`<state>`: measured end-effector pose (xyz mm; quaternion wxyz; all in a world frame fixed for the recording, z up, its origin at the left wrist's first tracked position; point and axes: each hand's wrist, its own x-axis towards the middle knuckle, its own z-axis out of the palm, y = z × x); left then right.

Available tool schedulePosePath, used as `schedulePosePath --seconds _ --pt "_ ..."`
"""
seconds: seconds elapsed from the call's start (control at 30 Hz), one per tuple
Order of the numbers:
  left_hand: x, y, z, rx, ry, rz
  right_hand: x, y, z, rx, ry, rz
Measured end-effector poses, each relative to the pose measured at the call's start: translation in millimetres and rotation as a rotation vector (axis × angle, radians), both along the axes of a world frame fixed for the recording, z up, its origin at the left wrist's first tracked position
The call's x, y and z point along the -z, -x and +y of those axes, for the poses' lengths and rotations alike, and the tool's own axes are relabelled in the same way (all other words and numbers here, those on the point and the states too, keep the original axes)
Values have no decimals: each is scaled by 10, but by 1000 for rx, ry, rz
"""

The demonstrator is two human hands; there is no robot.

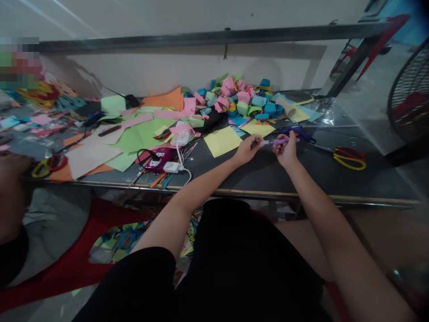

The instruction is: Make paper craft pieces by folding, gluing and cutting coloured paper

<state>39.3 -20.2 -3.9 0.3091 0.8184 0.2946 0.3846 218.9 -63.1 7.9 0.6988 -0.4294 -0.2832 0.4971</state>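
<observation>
Above the dark tabletop, a slim purple pen-like stick (280,141) with a pale, clear-looking end spans the gap between my hands. My right hand (287,151) is closed around its purple part. At the pale end, the fingertips of my left hand (250,148) are pinched together. What kind of tool it is, I cannot make out. Just behind my right hand lies a dark blue glue gun (301,133). A yellow paper sheet (221,141) lies beside my left hand, and a second yellow sheet (257,129) lies behind it.
Folded paper pieces (243,97) are heaped at the back. Red-and-yellow scissors (350,158) lie right. Left are a purple power strip (159,160), green paper (142,134) and another pair of scissors (50,165). Another person's arm (11,192) rests at far left. A fan (410,94) stands right.
</observation>
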Motion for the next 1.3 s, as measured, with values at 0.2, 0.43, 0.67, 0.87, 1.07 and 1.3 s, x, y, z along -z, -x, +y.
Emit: schedulePosePath --seconds 0.2,0.43,0.67,0.87,1.07,1.3 --pt "-29 16 -34 9 -24 37 -17 37 -6 51 -45 -115" --pt "-31 9 -42 -68 20 29 -36 150 -21 107 -62 -172" --pt "-46 31 -12 107 76 115 17 150 -43 15 -104 -248" --pt "9 -23 29 116 -69 193 48 126 -107 -153 -80 -270" --pt "60 -139 8 62 -275 336 18 84 -93 -190 -26 -208" --pt "8 -140 -48 57 -311 415 8 99 -72 -150 -16 -198"
